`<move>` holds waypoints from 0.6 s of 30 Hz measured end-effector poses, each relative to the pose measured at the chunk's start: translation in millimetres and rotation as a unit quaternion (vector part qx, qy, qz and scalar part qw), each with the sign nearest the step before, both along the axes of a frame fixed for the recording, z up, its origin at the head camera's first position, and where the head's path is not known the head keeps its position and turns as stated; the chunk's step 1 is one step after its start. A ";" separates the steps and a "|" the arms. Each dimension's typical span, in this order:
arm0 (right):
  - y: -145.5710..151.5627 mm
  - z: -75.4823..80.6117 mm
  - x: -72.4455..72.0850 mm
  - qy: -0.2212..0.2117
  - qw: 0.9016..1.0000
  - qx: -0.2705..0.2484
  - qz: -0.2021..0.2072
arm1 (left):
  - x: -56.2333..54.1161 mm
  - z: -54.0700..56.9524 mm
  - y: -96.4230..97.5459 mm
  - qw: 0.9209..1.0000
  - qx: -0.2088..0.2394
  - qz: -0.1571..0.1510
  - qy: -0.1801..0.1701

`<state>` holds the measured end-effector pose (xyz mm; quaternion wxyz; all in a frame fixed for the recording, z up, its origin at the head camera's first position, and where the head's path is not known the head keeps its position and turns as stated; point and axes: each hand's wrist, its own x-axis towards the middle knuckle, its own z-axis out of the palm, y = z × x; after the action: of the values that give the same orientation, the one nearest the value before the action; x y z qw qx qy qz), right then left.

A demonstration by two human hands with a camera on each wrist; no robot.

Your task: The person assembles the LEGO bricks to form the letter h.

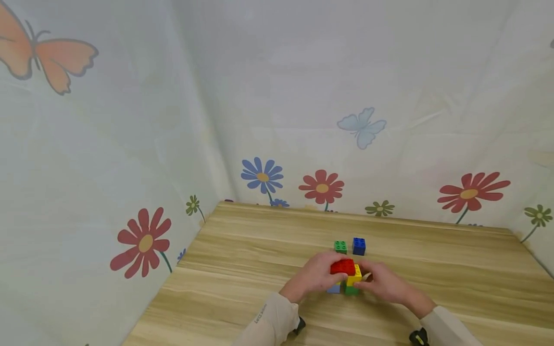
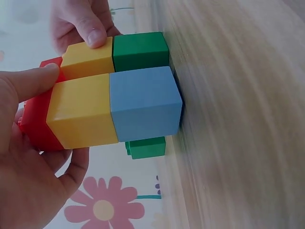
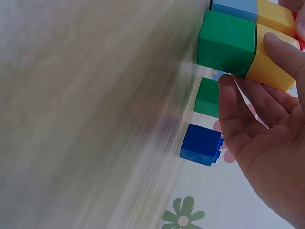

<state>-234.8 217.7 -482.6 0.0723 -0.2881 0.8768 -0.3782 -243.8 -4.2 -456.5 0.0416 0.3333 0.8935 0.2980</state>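
Two short stacks of toy building bricks stand side by side on the table. One has a yellow brick [image 2: 81, 112] over a light blue brick [image 2: 145, 105]; the other has a yellow brick [image 1: 357, 276] over a green brick [image 3: 226, 40]. Across the top lies a red brick [image 1: 343, 266], overlapping both stacks and leaving some studs of the right yellow brick bare. My left hand [image 1: 318, 273] holds the red brick, thumb on its near side and fingers round the far side. From the right, my right hand [image 1: 384, 283] grips the right yellow brick between thumb and fingers.
Just behind the stacks, a loose green brick [image 1: 340, 246] and a dark blue brick [image 1: 358, 246] sit apart on the wooden table [image 1: 242, 269]. A pale curtain [image 1: 285, 86] printed with flowers and butterflies hangs along the table's back and left edges.
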 end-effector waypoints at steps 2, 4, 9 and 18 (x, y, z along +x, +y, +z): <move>0.0 0.3 -0.3 0.002 1.000 0.000 0.001 | 0.6 1.2 0.3 1.000 -0.009 0.001 0.006; -0.1 0.9 -0.5 0.001 1.000 0.000 0.002 | 1.2 1.8 0.6 1.000 -0.015 0.001 0.011; 0.0 1.6 -0.5 -0.001 1.000 0.008 -0.001 | 2.8 4.0 0.7 0.999 -0.034 0.005 0.023; 0.3 0.3 -1.1 -0.002 1.000 0.018 -0.003 | 2.6 4.3 1.1 0.998 -0.052 0.002 0.035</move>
<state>-235.9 218.0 -482.3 0.0777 -0.2835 0.8842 -0.3630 -241.2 -3.1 -452.3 0.0267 0.3395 0.9093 0.2392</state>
